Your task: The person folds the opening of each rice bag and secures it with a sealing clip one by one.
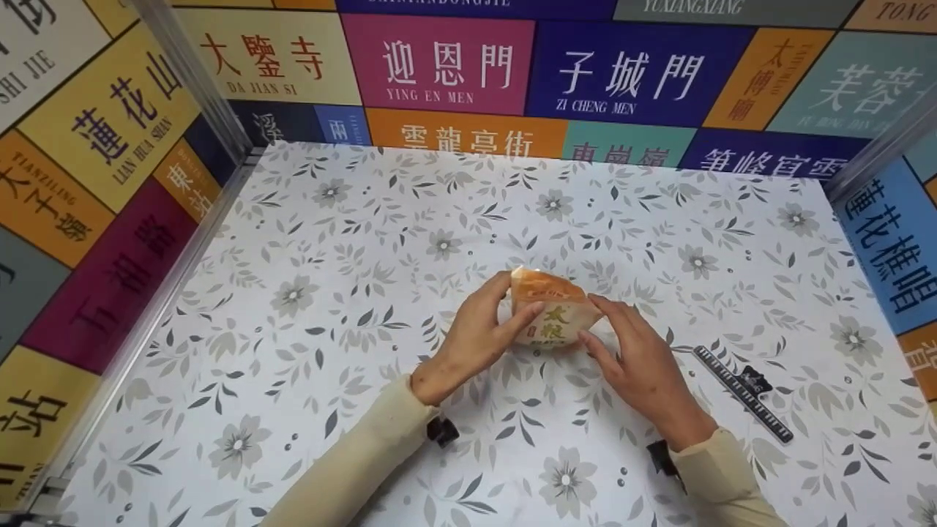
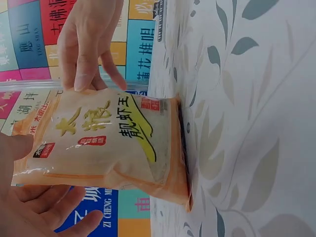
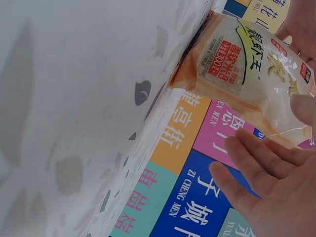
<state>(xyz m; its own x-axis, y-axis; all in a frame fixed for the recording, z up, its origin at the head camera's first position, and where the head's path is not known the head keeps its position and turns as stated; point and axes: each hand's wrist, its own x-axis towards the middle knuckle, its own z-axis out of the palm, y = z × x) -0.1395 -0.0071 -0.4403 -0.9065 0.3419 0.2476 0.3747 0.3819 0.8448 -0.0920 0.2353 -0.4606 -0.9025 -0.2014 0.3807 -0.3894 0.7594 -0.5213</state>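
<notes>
A clear and orange plastic bag of rice (image 1: 554,316) stands upright near the middle of the table, its lower edge at the tabletop. My left hand (image 1: 472,333) grips its left side, thumb across the printed front and fingers behind. At the bag's right edge, my right hand (image 1: 644,362) touches it with thumb and forefinger. The other right-hand fingers (image 3: 237,173) are extended, apart from the bag. Large gold and black characters cover the bag (image 2: 98,133) in the left wrist view. The bag's back is hidden in the head view.
A white table (image 1: 351,432) with a grey floral pattern spreads beneath the hands. To the right of the right hand lies a black ruler-like strip (image 1: 743,395) with a small dark piece (image 1: 755,379) beside it. Panels of colourful signs (image 1: 439,62) border the table's back and sides.
</notes>
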